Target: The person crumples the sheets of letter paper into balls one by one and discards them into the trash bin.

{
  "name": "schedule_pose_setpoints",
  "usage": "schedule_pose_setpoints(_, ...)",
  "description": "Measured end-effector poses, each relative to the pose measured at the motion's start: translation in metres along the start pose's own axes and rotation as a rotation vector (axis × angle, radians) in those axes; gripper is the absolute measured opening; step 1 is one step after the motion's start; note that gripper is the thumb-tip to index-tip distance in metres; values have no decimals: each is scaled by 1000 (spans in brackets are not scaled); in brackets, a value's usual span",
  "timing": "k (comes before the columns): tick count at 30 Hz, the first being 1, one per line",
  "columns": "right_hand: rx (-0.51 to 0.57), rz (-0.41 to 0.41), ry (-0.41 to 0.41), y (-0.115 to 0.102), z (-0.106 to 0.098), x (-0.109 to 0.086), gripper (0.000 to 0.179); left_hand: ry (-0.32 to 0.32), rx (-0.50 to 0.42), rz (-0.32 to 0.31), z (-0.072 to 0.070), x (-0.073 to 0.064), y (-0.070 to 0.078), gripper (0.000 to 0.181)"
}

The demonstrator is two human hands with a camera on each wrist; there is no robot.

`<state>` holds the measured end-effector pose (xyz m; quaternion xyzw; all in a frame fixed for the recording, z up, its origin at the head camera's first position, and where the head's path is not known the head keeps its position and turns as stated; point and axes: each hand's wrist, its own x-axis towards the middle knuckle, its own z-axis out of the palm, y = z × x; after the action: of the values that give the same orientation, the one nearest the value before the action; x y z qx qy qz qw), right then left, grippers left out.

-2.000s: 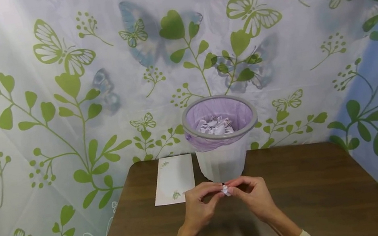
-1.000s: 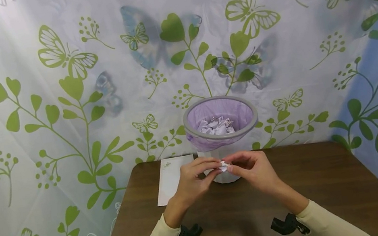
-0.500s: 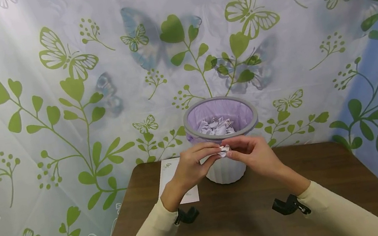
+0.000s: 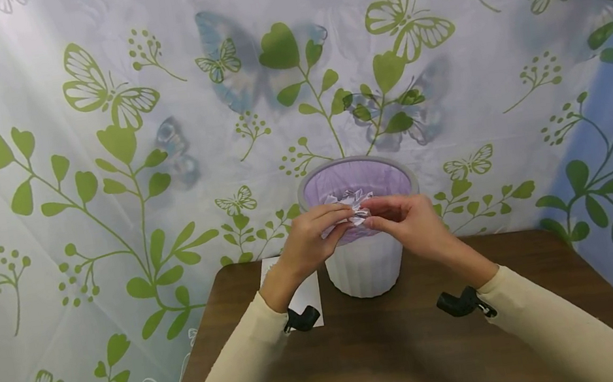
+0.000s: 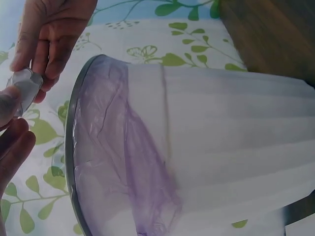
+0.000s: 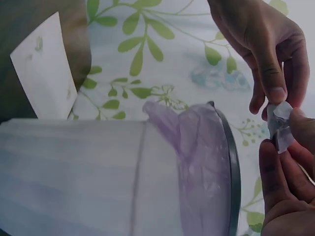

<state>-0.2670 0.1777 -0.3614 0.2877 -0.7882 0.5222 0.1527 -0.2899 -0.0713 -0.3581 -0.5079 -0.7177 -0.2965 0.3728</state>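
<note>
Between both hands is a small crumpled piece of white paper (image 6: 280, 123), pinched from either side by fingertips and thumbs. My left hand (image 4: 309, 240) has it from the left, my right hand (image 4: 414, 222) from the right. The hands are raised at the near rim of a white trash bin (image 4: 362, 268). In both wrist views the paper sits just beyond the bin's grey rim (image 5: 71, 142). A purple bag (image 5: 108, 147) lines the bin and folds over its outside. Crumpled white paper scraps (image 4: 351, 195) lie inside, partly hidden behind the fingers.
A white sheet with printed leaves (image 4: 306, 297) lies on the brown wooden table (image 4: 390, 350) left of the bin, partly covered by my left arm. Behind the table hangs a curtain (image 4: 254, 159) with butterflies and leaves. Black wrist mounts (image 4: 460, 302) sit at both sleeves.
Both hands, pinching the paper together, have risen from low in front of the bin up to its rim. The bin and the sheet stay in place.
</note>
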Motion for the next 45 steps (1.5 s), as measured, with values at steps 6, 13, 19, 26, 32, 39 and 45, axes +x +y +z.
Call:
schedule_pose_setpoints(6, -126, -70, 10, 2, -5, 15, 31, -10, 30, -24, 3, 10, -8, 25)
schedule_pose_setpoints(13, -244, -118, 70, 6, -7, 30, 29, -36, 104, -107, 11, 23, -18, 24)
schedule_pose_setpoints(19, -551, -94, 94, 15, -3, 45, 40, -233, 223, -324, 16, 40, -28, 39)
schedule_pose_setpoints(26, -559, -159, 183, 21, -3, 31, 36, -306, 207, -421, 13, 20, -28, 45)
schedule_pose_setpoints(32, -472, -190, 223, 10, -2, 6, 32, -257, 191, -453, -5, -1, -12, 50)
schedule_pose_setpoints(39, -375, -143, 215, -5, 5, -24, 33, -160, 180, -511, -29, -26, 7, 58)
schedule_pose_setpoints(45, -288, -114, 127, -2, 22, -49, 39, -153, 161, -596, -45, -56, 17, 68)
